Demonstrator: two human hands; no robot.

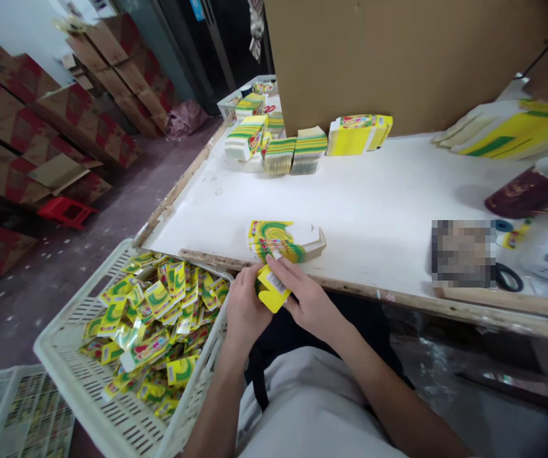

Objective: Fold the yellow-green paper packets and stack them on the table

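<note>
A small yellow carton (274, 301) with a barcode and a raised end flap is held between my two hands at the table's front edge. My left hand (246, 306) is closed round its left side, with some fingers hidden. From the right, my right hand (313, 305) grips the same carton, fingers over its top edge. Just beyond my fingers, a stack of flattened yellow-and-green cartons (274, 236) lies on the white table (364, 207). At my left, a white plastic basket (59, 343) holds a heap of small yellow-and-green packets (159, 299).
Bundles of flat cartons (308, 149) stand at the back against a large cardboard sheet (398, 63). On the right are a dark mug (524, 191) and a roll of black tape (509, 278). A red stool (67, 211) and stacked boxes (83, 133) occupy the floor at left.
</note>
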